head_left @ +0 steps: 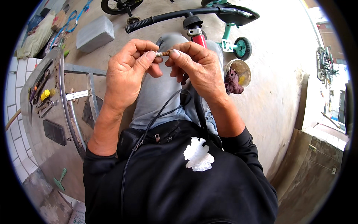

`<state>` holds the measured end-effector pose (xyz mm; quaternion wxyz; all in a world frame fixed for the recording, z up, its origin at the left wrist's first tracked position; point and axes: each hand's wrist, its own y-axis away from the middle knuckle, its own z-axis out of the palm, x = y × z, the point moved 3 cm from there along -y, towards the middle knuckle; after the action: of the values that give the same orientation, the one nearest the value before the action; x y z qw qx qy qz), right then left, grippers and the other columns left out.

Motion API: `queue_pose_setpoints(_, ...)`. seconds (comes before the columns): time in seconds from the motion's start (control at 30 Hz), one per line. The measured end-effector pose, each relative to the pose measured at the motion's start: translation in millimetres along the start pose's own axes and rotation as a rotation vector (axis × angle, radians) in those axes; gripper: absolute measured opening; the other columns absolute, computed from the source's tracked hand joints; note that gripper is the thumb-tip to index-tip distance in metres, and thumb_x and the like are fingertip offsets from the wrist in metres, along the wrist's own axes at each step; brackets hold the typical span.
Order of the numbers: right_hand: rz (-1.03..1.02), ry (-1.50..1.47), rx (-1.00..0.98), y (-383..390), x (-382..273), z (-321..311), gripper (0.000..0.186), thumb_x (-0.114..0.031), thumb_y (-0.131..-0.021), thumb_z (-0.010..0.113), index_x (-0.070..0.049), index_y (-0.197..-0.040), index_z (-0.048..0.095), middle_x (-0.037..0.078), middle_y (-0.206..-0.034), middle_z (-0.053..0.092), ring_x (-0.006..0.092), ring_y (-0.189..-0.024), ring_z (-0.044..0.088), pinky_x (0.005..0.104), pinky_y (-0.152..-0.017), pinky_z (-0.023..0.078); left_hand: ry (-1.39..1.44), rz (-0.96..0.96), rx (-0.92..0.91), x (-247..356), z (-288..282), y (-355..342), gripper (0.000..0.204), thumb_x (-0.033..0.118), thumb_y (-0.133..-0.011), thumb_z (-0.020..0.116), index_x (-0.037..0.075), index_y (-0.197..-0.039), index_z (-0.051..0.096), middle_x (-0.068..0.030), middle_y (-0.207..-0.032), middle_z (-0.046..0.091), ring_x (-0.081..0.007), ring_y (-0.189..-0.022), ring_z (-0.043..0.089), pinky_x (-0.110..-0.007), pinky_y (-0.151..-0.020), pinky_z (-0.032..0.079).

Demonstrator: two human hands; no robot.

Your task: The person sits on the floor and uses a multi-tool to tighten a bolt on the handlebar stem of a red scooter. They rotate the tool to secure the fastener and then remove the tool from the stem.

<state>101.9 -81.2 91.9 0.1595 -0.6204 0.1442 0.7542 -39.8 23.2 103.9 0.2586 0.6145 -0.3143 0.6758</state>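
Note:
A threaded bolt (162, 54), pale metal at one end and rusty brown at the other, lies level between my two hands above my lap. My left hand (126, 71) pinches its pale end between thumb and fingers. The rusty end is in the pinch of my right hand (199, 67), whose fingertips hide the tip of it. Just beyond my hands is a child's bike or trike with a black handlebar (173, 19) and a red tube (199, 40); its lower part is hidden by my right hand and leg.
To my left stands a round metal table (56, 158) with several hand tools, a yellow cap-like piece (45, 94) and a dark phone-like slab (54, 132). A grey block (95, 34) sits ahead. At right are a teal-hubbed wheel (243, 48) and a bucket (244, 69) with a dark rag (232, 83).

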Motion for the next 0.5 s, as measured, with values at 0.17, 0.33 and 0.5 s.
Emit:
queue_pose_setpoints(0.17, 0.107, 0.023, 0.068, 1.3, -1.8, -10.2, 0.043, -0.04, -0.1, 0.059, 0.002, -0.097, 0.067, 0.007, -0.074, 0.068, 0.0098, -0.058, 0.061, 0.0229, -0.049, 0.048, 0.015, 0.052, -0.016, -2.7, 10.0, -5.1, 0.014, 0.005, -0.1, 0.055, -0.003, -0.111, 0.061, -0.0091, -0.089, 0.067, -0.0114, -0.074, 0.066, -0.024, -0.069, 0.056)
queue_pose_setpoints(0.33, -0.037, 0.112, 0.119, 4.2, -13.1, -30.2, 0.039, -0.032, -0.098, 0.064, 0.003, -0.116, 0.063, 0.009, -0.094, 0.069, 0.0088, -0.069, 0.063, 0.0229, -0.055, 0.051, 0.024, -0.02, -0.002, -6.1, 11.5, -11.1, 0.018, 0.015, -0.101, 0.057, -0.001, -0.109, 0.061, -0.0101, -0.089, 0.067, -0.0142, -0.072, 0.067, -0.027, -0.068, 0.055)
queue_pose_setpoints(0.5, -0.068, 0.062, 0.057, 8.7, -5.7, -24.9, 0.03, -0.015, -0.091, 0.073, -0.002, -0.118, 0.065, 0.005, -0.095, 0.069, 0.0076, -0.074, 0.062, 0.0218, -0.059, 0.05, 0.042, -0.041, -0.039, -11.8, 16.0, -14.3, 0.018, 0.016, -0.101, 0.057, 0.0, -0.109, 0.061, -0.0097, -0.089, 0.067, -0.014, -0.072, 0.067, -0.027, -0.068, 0.055)
